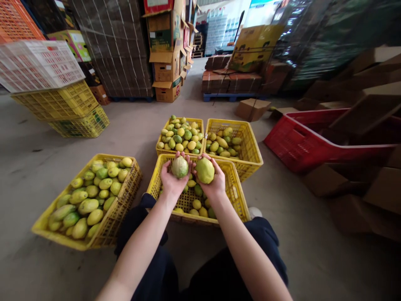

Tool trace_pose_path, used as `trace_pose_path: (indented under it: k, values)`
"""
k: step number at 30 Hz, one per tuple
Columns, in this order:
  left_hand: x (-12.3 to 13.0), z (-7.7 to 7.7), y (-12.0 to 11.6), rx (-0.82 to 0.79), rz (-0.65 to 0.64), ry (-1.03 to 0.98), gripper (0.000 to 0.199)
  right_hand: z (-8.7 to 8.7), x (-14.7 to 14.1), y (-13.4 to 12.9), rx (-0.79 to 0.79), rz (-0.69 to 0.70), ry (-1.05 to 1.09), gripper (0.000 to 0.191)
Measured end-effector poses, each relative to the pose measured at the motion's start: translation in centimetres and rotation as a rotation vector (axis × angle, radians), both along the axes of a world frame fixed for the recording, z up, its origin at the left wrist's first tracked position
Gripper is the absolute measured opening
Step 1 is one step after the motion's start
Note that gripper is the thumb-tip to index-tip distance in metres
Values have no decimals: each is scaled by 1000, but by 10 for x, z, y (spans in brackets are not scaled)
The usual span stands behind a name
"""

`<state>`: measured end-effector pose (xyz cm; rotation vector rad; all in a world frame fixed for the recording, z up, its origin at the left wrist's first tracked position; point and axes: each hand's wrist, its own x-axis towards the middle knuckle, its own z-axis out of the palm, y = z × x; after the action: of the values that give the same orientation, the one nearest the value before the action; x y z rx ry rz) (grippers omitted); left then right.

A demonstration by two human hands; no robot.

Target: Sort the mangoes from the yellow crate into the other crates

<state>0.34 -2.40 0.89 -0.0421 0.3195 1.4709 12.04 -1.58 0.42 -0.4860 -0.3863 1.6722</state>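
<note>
The left hand [171, 182] curls its fingers around a pale green fruit [179, 167], the right hand [218, 184] around a yellow-green fruit [205, 171], above the yellow crate [235, 189] at centre frame; light support from beneath should prevent bruising.

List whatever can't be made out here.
All in the head view:
- Undersides of the pale green fruit and yellow-green fruit: hidden by the left hand and right hand.
- Parts inside the near yellow crate: behind hands, forearms and fruit.
- Small print on the stacked cartons: too small, blurred.
- Rest of the orange crate: cut off, upper left.
</note>
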Motion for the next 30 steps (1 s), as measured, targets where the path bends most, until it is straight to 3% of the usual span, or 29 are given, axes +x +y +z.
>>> trace_pose_path:
  k: [7, 18, 30]
  values:
    - [-8, 5, -3, 1, 36, 46, 30, 3, -8, -7, 128, -131, -210, 28]
    - [-23, 6, -3, -19, 66, -29, 29, 1, -10, -11, 209, -109, -274, 26]
    - [-31, 6, -8, -67, 64, -5, 33, -9, -15, -4, 87, -221, -434, 24]
